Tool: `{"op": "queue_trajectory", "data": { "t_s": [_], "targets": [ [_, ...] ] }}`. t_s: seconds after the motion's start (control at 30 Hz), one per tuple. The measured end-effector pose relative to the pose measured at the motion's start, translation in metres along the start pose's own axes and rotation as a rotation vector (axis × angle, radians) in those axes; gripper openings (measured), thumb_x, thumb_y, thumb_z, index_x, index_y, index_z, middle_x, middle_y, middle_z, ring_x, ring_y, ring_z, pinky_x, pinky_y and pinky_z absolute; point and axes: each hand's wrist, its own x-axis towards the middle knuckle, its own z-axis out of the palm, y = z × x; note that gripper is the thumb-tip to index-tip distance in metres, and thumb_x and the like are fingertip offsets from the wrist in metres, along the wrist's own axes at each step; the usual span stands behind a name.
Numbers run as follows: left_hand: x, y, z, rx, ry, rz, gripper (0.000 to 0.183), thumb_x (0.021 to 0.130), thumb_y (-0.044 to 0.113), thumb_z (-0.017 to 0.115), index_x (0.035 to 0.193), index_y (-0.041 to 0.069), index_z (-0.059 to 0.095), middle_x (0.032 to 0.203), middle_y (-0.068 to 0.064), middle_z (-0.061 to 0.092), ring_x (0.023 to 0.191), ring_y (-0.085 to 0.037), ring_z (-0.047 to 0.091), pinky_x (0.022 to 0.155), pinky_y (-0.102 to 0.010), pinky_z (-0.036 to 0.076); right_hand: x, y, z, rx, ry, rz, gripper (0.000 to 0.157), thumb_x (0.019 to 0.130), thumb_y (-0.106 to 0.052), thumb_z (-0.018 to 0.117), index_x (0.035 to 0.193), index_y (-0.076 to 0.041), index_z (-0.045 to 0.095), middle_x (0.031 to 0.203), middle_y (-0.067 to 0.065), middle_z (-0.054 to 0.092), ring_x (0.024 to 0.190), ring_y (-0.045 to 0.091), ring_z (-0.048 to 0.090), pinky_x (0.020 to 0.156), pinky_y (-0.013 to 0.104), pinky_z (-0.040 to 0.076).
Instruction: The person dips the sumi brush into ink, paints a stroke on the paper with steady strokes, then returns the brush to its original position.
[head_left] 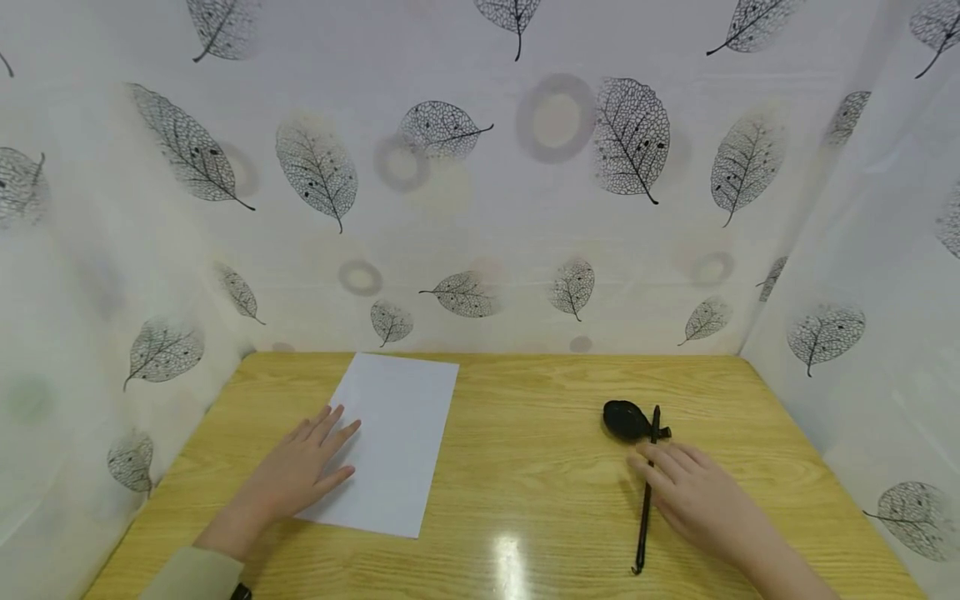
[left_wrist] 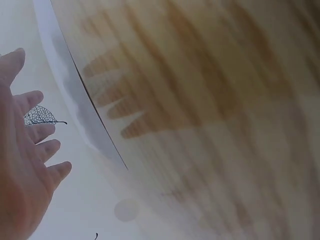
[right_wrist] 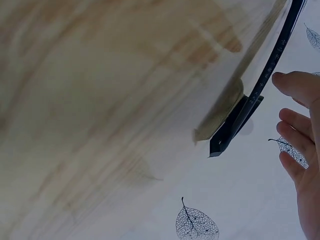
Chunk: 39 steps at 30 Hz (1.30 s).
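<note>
My left hand (head_left: 294, 468), fingers spread and straight, is over the left edge of a white sheet of paper (head_left: 397, 442). The left wrist view shows that hand (left_wrist: 22, 165) with the paper (left_wrist: 65, 70) as a thin pale strip beyond it. On the right, a slim black calligraphy brush (head_left: 645, 517) has small pale characters along its handle and a little loop at its near end. Its far end leans on a black leaf-shaped dish (head_left: 624, 419). My right hand (head_left: 697, 497) hovers beside the brush, fingertips overlapping it; the right wrist view shows a gap between thumb and handle.
The wood-grain table (head_left: 525, 467) reflects a bright light near its front. A white curtain (head_left: 480, 233) printed with dark leaves encloses the back and both sides. Bare tabletop lies between the paper and the brush.
</note>
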Motion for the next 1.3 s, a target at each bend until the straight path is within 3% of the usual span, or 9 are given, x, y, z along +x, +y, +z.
{"op": "queue_trajectory", "data": {
  "t_s": [0.1,0.23,0.37,0.47,0.57,0.67,0.87,1.1,1.3],
  "targets": [
    [0.000,-0.001,0.000,0.011,-0.012,0.011,0.062,0.103,0.037,0.068,0.154,0.006,0.054,0.161,-0.032,0.045,0.150,-0.053,0.042,0.121,-0.066,0.039,-0.002,0.000,0.004,0.006,0.011,-0.015,0.061,0.115,-0.032,0.019,0.126,-0.009,0.074,0.122,0.012,0.076,0.109,0.030,0.073,0.107,0.041,0.044],
    [0.000,-0.003,0.002,0.018,-0.027,0.018,0.062,0.103,0.038,0.067,0.154,0.005,0.055,0.160,-0.032,0.047,0.148,-0.052,0.045,0.121,-0.064,0.040,-0.003,0.002,0.005,0.015,-0.010,-0.032,0.060,0.114,-0.030,0.019,0.125,-0.009,0.074,0.121,0.011,0.076,0.107,0.028,0.072,0.099,0.044,0.052],
    [0.000,-0.005,0.004,0.013,-0.039,0.021,0.062,0.103,0.038,0.067,0.153,0.004,0.055,0.159,-0.031,0.048,0.147,-0.051,0.049,0.121,-0.063,0.041,-0.004,0.004,0.004,0.040,-0.058,-0.051,0.035,0.100,-0.019,0.055,0.127,-0.009,0.074,0.122,0.010,0.075,0.106,0.028,0.071,0.096,0.047,0.056],
    [0.000,-0.005,0.005,0.005,-0.049,0.026,0.063,0.102,0.038,0.067,0.153,0.003,0.055,0.159,-0.031,0.049,0.146,-0.050,0.049,0.121,-0.063,0.041,-0.005,0.005,0.004,0.051,-0.082,-0.067,0.047,0.083,-0.017,0.066,0.128,-0.007,0.073,0.123,0.011,0.075,0.106,0.029,0.071,0.096,0.047,0.057],
    [0.000,-0.005,0.004,0.001,-0.066,0.029,0.064,0.102,0.039,0.067,0.153,0.003,0.055,0.159,-0.031,0.048,0.147,-0.050,0.048,0.121,-0.063,0.041,-0.005,0.005,0.006,0.037,-0.083,-0.082,0.037,0.103,-0.017,0.046,0.124,-0.007,0.075,0.122,0.010,0.076,0.105,0.028,0.071,0.094,0.047,0.058],
    [0.000,-0.005,0.004,0.001,-0.083,0.033,0.064,0.101,0.041,0.068,0.152,0.002,0.056,0.159,-0.031,0.048,0.148,-0.050,0.047,0.121,-0.062,0.041,-0.002,0.003,0.007,0.017,-0.075,-0.101,0.046,0.108,-0.017,0.032,0.119,-0.007,0.076,0.118,0.010,0.076,0.103,0.027,0.071,0.093,0.046,0.059],
    [-0.001,-0.005,0.004,-0.010,-0.103,0.033,0.065,0.100,0.041,0.068,0.150,0.002,0.057,0.158,-0.030,0.050,0.147,-0.050,0.048,0.121,-0.062,0.042,0.002,0.001,0.006,-0.026,-0.064,-0.146,0.036,0.085,-0.010,0.051,0.111,-0.005,0.076,0.112,0.009,0.076,0.101,0.025,0.070,0.092,0.042,0.058],
    [-0.001,-0.005,0.008,-0.019,-0.154,0.011,0.068,0.101,0.044,0.066,0.154,0.003,0.054,0.161,-0.029,0.047,0.148,-0.049,0.048,0.122,-0.062,0.040,0.004,0.002,0.007,-0.039,-0.086,-0.176,0.031,0.079,-0.006,0.065,0.107,-0.006,0.076,0.110,0.008,0.076,0.100,0.023,0.070,0.090,0.041,0.058],
    [-0.001,-0.003,0.011,-0.029,-0.171,0.007,0.070,0.101,0.046,0.065,0.155,0.002,0.052,0.161,-0.030,0.046,0.148,-0.049,0.048,0.121,-0.062,0.041,0.006,0.003,0.008,-0.052,-0.079,-0.203,0.028,0.079,-0.006,0.062,0.103,-0.007,0.076,0.106,0.005,0.075,0.098,0.021,0.069,0.090,0.040,0.058]
  ]
}}
